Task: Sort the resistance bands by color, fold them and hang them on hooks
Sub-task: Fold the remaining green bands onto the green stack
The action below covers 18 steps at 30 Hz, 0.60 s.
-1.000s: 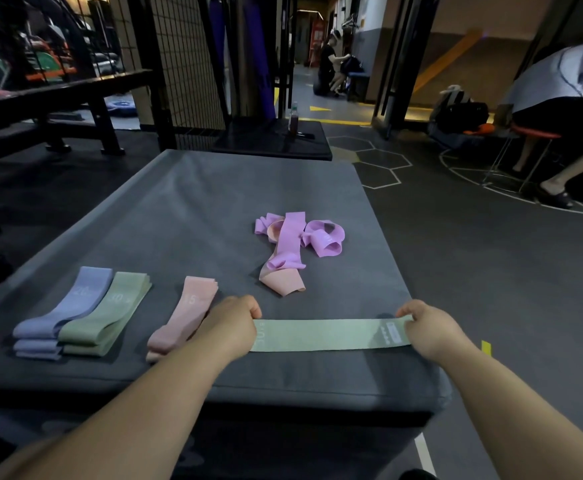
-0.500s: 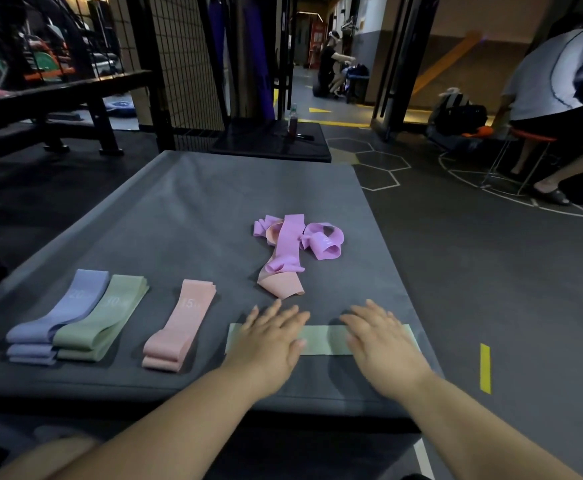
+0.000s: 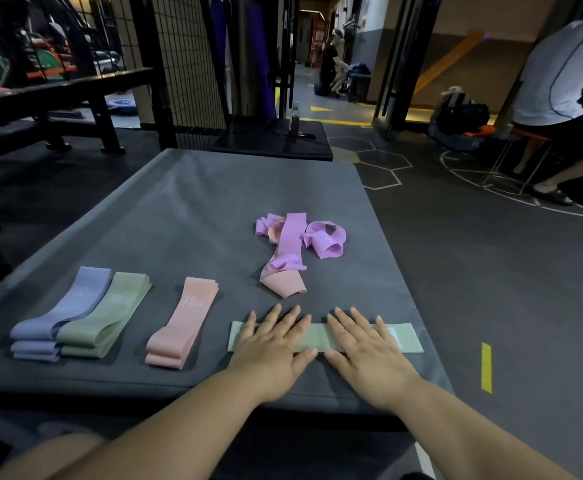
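Head view: one second back, each hand pinches an end of the green band (image 3: 319,337) and holds it taut along the near edge of the mat (image 3: 213,202). Now both ends are released, and the left hand (image 3: 271,353) and right hand (image 3: 368,356) lie palm down on it, side by side, thumbs nearly meeting. The fingers (image 3: 276,317) of both hands are straight and slightly spread, gripping nothing and pressing the strip flat. Judgement: stretching is over and smoothing is under way; the fold is not yet made, and no hook is in view. The green band sits at 5 o'clock on the mat, lying crosswise. Its left end shows past the left hand, and its right end, bearing a pale label patch, reaches close to the mat's right edge. It looks thin, matte and flat, with no twist visible; its middle is partly hidden under the palms. Sorted work stands at 7 to 8 o'clock: a blue stack (image 3: 65,311) touching a green stack (image 3: 110,311). A peach stack (image 3: 187,317) lies apart from them, just beside the band's left end. A tangle (image 3: 293,244) of pink and peach bands lies at 12 o'clock of the hands, unsorted. Judgement: sorting and folding are about midway; hanging is not begun.
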Each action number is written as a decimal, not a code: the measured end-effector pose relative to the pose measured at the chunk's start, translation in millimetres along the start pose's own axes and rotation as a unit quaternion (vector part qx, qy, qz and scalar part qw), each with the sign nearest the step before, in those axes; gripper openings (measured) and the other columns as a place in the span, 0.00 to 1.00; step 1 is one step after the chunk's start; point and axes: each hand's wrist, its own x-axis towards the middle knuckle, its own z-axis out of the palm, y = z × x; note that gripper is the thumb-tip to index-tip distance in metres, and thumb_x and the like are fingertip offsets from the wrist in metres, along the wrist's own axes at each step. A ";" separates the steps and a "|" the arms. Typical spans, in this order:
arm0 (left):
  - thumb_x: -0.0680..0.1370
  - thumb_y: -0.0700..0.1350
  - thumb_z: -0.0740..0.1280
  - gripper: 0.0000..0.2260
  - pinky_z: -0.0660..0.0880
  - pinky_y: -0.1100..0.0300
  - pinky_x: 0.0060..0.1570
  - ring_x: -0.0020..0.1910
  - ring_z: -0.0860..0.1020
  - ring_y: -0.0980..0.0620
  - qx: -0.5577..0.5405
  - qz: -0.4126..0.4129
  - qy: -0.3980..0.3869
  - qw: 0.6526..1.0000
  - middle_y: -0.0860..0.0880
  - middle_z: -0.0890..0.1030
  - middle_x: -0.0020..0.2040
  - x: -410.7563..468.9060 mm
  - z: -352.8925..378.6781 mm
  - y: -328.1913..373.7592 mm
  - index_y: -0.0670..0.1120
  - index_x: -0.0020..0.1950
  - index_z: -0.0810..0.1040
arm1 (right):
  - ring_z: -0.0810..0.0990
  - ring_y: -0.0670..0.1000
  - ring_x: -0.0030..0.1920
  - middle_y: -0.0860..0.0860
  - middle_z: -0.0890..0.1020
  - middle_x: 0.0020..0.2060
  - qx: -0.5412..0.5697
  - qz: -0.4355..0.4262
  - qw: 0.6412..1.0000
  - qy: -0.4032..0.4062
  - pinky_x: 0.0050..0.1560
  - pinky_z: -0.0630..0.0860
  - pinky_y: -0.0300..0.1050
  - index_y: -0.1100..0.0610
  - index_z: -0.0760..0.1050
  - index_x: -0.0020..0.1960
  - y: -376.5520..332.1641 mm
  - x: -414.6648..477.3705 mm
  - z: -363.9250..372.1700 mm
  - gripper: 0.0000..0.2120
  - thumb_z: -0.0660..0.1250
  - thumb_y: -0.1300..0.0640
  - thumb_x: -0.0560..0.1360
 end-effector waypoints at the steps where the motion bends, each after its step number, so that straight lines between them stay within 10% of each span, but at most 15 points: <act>1: 0.83 0.60 0.45 0.26 0.37 0.47 0.75 0.78 0.38 0.54 -0.016 0.000 0.005 1.000 0.58 0.41 0.80 0.6 -0.3 -0.7 0.57 0.79 0.42 | 0.40 0.45 0.78 0.41 0.44 0.79 0.013 0.001 1.000 0.000 0.74 0.33 0.47 0.48 0.43 0.80 -0.5 -0.9 -2.4 0.52 0.19 0.27 0.63; 6: 0.84 0.50 0.52 0.20 0.52 0.61 0.72 0.76 0.57 0.52 -0.099 -0.024 0.092 0.991 0.53 0.62 0.77 5.9 -9.9 -15.4 0.51 0.76 0.62 | 0.61 0.48 0.74 0.46 0.66 0.74 0.050 0.046 0.995 0.068 0.73 0.53 0.41 0.49 0.62 0.76 19.0 0.7 -20.0 0.22 0.52 0.55 0.83; 18: 0.76 0.41 0.60 0.18 0.62 0.52 0.63 0.65 0.66 0.48 -0.040 -0.104 0.004 0.994 0.52 0.71 0.63 2.1 -42.4 -28.9 0.55 0.64 0.70 | 0.68 0.52 0.64 0.47 0.71 0.57 0.030 0.098 0.994 0.034 0.64 0.64 0.50 0.45 0.75 0.60 44.1 1.6 -40.8 0.13 0.63 0.46 0.77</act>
